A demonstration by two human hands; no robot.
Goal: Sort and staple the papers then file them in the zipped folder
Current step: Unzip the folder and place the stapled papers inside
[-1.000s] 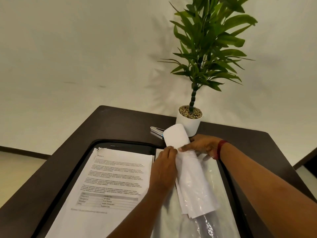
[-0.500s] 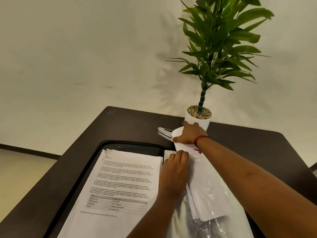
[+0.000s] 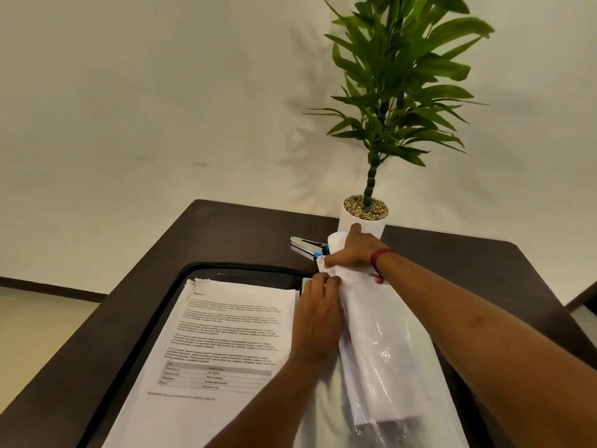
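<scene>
Hands: both are at the far end of the clear zipped folder, which lies lengthwise on the right half of the black tray set on the dark table. My left hand lies palm down along the folder's left edge. Its fingers are held together and its fingertips curl down over the far left corner of the folder's mouth, gripping the plastic there. My right hand, with a red band at the wrist, reaches past it. The thumb runs along the near side and the fingers are bent over the top, closed round the end of a sheaf of white papers. That end sticks out beyond the folder's mouth and bows upward under the hand. The rest of the sheaf lies inside the folder and shows as a white strip through the glossy plastic. I cannot tell whether the sheaf is stapled. A thick stack of printed pages lies flat on the left half of the tray, just beside my left hand. Its top sheet is face up and shows paragraphs with a small table near the bottom. The stapler rests on the table beyond the tray, touching or nearly touching the raised end of the sheaf. A white plant pot stands directly behind my right hand, and my fingertips show against its wall.
</scene>
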